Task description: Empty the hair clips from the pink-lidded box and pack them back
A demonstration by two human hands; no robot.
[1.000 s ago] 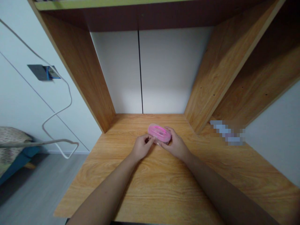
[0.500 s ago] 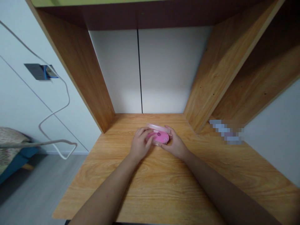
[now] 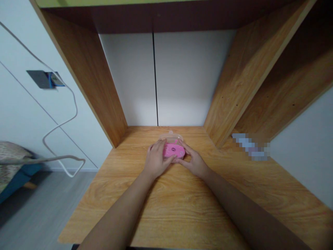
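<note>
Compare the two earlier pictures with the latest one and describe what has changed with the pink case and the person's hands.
The pink case, shut a second ago, now has its clear lid swung up and back. The left hand moved from the case's left end to lie partly over the pink part; the right hand kept its hold on the right side. The case stayed at the same spot on the wooden desk, and the cable on the left did not move.

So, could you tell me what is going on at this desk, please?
A person has both hands on a small pink case resting on the wooden desk. The left hand grips its left side and the right hand its right. A clear lid stands raised behind the pink part, so the case is open.
</note>
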